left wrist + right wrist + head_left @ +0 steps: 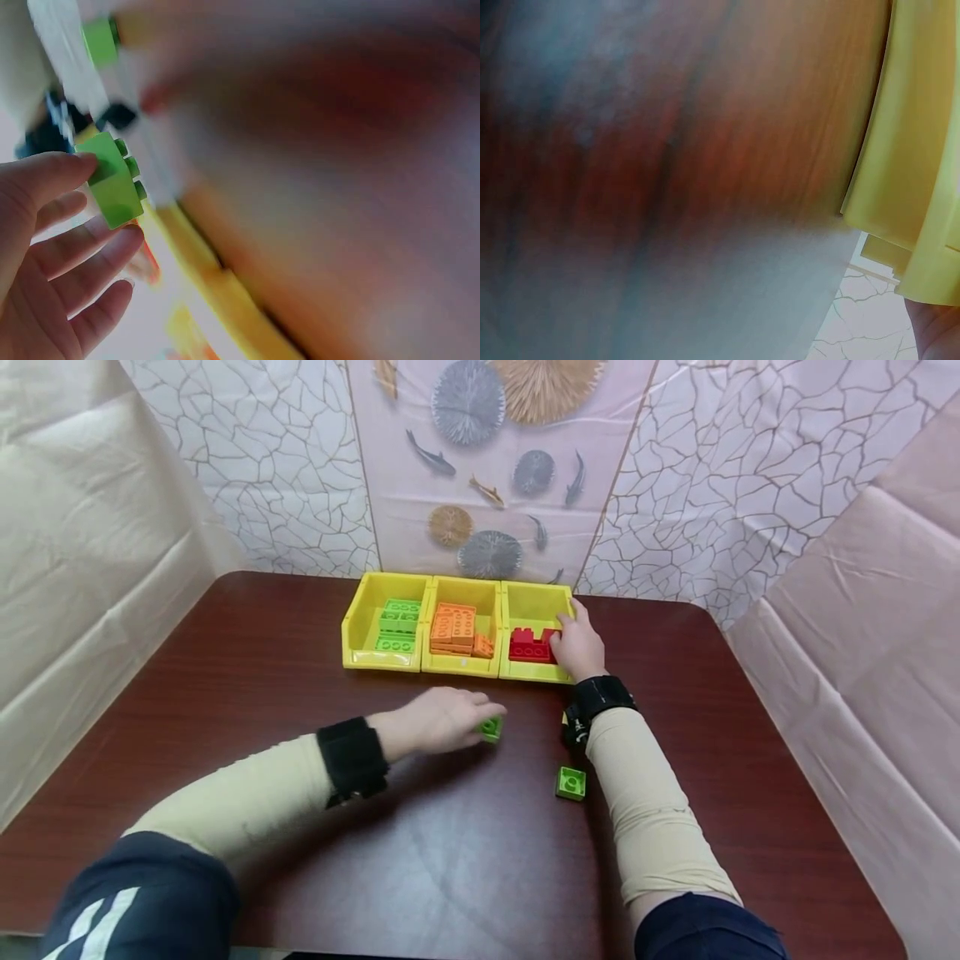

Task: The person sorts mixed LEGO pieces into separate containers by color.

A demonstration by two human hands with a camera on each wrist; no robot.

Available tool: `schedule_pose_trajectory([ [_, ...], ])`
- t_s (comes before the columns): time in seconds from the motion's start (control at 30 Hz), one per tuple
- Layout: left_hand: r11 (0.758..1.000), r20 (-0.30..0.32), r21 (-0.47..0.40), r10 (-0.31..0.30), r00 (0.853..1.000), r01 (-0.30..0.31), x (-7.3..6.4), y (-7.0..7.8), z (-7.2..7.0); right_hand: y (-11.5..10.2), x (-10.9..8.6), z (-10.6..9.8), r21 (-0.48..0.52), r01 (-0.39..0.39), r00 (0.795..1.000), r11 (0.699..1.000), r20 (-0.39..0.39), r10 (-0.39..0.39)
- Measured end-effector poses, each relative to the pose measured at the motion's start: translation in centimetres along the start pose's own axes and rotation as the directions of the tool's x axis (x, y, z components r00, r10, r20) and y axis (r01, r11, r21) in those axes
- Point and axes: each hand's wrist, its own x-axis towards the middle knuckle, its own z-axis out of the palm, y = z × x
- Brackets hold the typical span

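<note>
My left hand point(444, 720) is over the middle of the table, pinching a green toy brick point(114, 180) between thumb and fingertips. At the right-hand yellow bin point(536, 602), my right hand point(582, 645) reaches over the right wall with its fingers spread. Red bricks point(529, 646) lie in that bin, the rightmost partly hidden by this hand. In the right wrist view only a bit of the hand point(939, 330) shows beyond the bin wall. A second green brick point(571, 783) lies on the table beside the right forearm.
Joined to that bin are a middle yellow bin point(462, 663) of orange bricks point(453, 627) and a left yellow bin point(362, 618) of light green bricks point(398, 625). A small yellow piece point(565, 719) is partly covered by the right wristband. Cloth-covered walls surround the brown table point(480, 860).
</note>
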Motion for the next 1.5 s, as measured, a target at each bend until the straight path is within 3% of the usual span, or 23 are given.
schedule_pose_trajectory([
  [0.17,0.986,-0.066,-0.048,-0.162,0.985,0.159,-4.3,-3.7,-1.8,0.0,0.0,-0.2,-0.009,0.015,1.0,1.0,-0.02,-0.015],
  [0.33,0.946,-0.07,-0.039,-0.323,0.944,0.321,-6.8,-6.6,-3.3,-0.2,0.0,-0.3,-0.008,0.009,1.0,1.0,-0.009,-0.009],
  [0.57,0.866,-0.02,-0.016,-0.499,0.866,0.499,-6.4,-10.0,-3.7,0.0,-0.2,0.1,-0.003,-0.003,1.0,1.0,-0.003,0.003],
  [0.67,0.847,0.013,-0.033,-0.531,0.847,0.531,-5.7,-10.9,-3.1,0.2,-0.2,0.4,-0.004,-0.001,1.0,1.0,-0.005,0.001],
  [0.77,0.841,0.018,-0.066,-0.538,0.843,0.537,-5.0,-11.5,-2.3,0.2,-0.2,0.5,-0.002,0.001,1.0,1.0,-0.015,-0.001],
  [0.9,0.851,-0.025,-0.108,-0.52,0.854,0.514,-4.3,-12.0,-1.3,0.1,-0.1,0.3,0.001,-0.006,1.0,1.0,-0.018,0.006],
  [1.0,0.85,-0.057,-0.131,-0.52,0.852,0.51,-4.0,-12.0,-0.9,0.0,-0.1,0.1,0.005,-0.014,1.0,1.0,-0.007,0.014],
  [1.13,0.837,-0.072,-0.161,-0.539,0.839,0.523,-4.0,-12.0,-0.6,-0.1,0.0,0.0,0.004,-0.02,1.0,1.0,0.001,0.02],
  [1.5,0.832,-0.089,-0.143,-0.55,0.83,0.536,-4.7,-11.3,-0.7,-0.2,0.0,-0.1,0.005,-0.039,0.999,0.999,0.01,0.039],
])
